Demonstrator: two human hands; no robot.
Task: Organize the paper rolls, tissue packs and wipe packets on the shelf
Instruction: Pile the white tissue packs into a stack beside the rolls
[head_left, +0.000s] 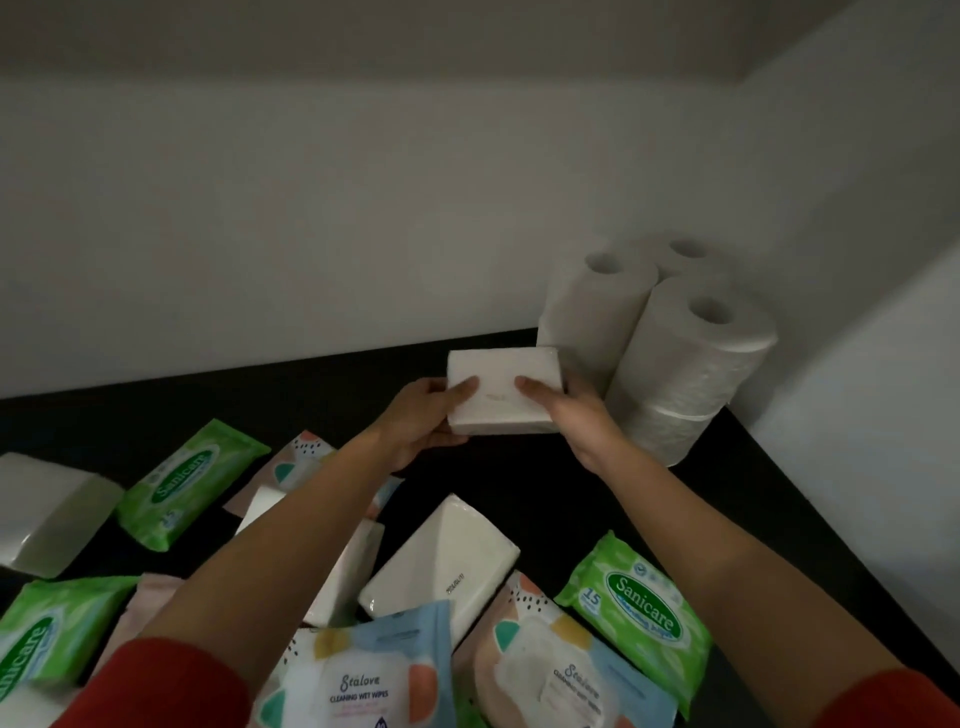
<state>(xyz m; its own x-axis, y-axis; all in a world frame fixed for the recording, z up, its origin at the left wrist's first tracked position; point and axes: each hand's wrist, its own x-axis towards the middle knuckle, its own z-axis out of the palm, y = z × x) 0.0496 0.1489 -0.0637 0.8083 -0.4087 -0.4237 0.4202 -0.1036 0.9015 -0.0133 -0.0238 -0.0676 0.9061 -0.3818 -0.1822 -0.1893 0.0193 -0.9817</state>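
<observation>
We grip the white rectangular plastic-wrapped tissue pack (503, 389) with left hand (423, 423) and right hand (574, 418), fingers closed around its ends, above the black shelf (519, 478); white paper rolls (670, 338) stand at 2 o'clock, bare shelf at 9.

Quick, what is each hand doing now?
Left hand: shut on white tissue pack.
Right hand: shut on the same pack.

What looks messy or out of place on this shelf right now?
The paper rolls stand neatly in the right back corner, but the green wipe packets, pastel ones and white tissue packs lie scattered and overlapping at odd angles. Nothing looks spilled or torn.
</observation>
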